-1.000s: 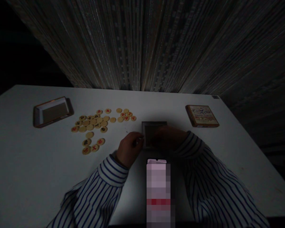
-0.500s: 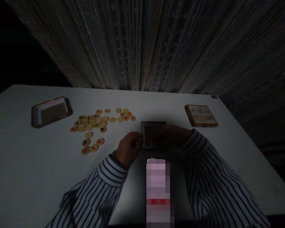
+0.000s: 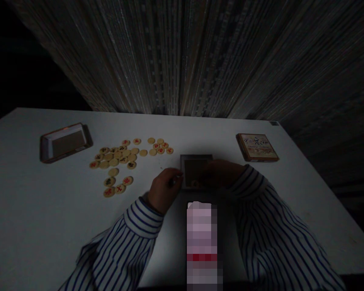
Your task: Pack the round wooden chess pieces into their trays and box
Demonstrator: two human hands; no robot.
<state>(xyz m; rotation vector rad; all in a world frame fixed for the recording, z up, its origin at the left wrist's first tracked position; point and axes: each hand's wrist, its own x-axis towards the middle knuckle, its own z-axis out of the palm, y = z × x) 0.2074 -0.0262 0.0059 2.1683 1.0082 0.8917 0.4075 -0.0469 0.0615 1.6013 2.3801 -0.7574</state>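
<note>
A small dark box tray (image 3: 193, 167) lies on the white table (image 3: 33, 210) in front of me. One pale round piece (image 3: 195, 184) lies inside it near the front rim. My left hand (image 3: 163, 190) is curled, its fingertips pinched at the tray's left edge. My right hand (image 3: 222, 173) rests over the tray's right side in deep shadow, so its fingers are hard to make out. Left of the tray, several round game pieces (image 3: 121, 155) with red or black marks are scattered.
An open box half (image 3: 65, 142) with a pale lining stands at the far left. A printed square box (image 3: 257, 147) sits at the far right. A pixelated upright phone-like object (image 3: 202, 242) is close below me. A dark ribbed wall (image 3: 182, 56) rises behind the table.
My right hand has drawn back slightly to the right, uncovering one round piece inside the tray. My left hand has stayed at the tray's left edge.
</note>
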